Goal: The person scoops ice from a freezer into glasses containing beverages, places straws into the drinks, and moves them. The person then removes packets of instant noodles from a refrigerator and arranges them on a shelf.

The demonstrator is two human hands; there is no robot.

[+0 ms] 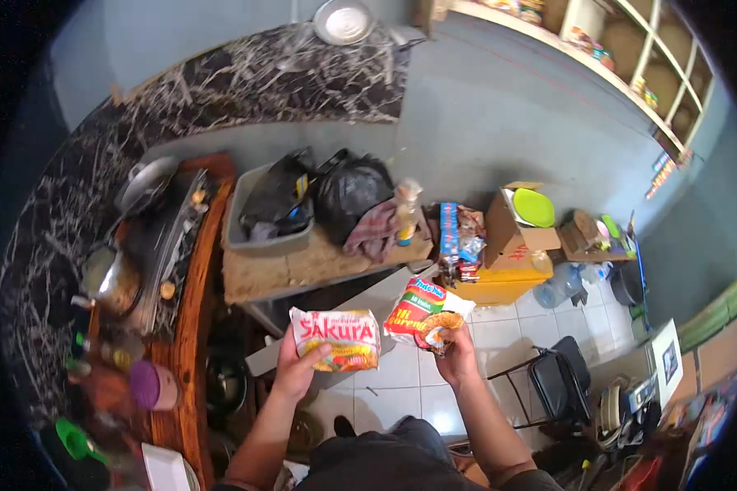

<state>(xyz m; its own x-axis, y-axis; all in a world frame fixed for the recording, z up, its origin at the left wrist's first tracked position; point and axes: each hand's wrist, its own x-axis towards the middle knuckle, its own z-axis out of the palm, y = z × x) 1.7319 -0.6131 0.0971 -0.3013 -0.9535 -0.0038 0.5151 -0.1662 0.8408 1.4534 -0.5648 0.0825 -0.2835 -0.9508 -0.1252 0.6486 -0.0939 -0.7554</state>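
My left hand (300,367) grips a packet of Sakura instant noodles (336,337), white and yellow with pink lettering, thumb across its front. In my right hand (457,358) is a packet of Indomie Mi Goreng instant noodles (424,313), white, red and green, tilted and held by its lower right corner. Both packets are up in front of my body with their printed faces towards me. They are close side by side, with a small gap between them.
A wooden table (262,274) ahead bears a grey bin (291,239), black plastic bags (354,192) and a bottle (406,214). To the left, a wooden-edged counter (190,360) holds a stove and pans. A cardboard box (512,233) and a black folding chair (561,380) are on the right.
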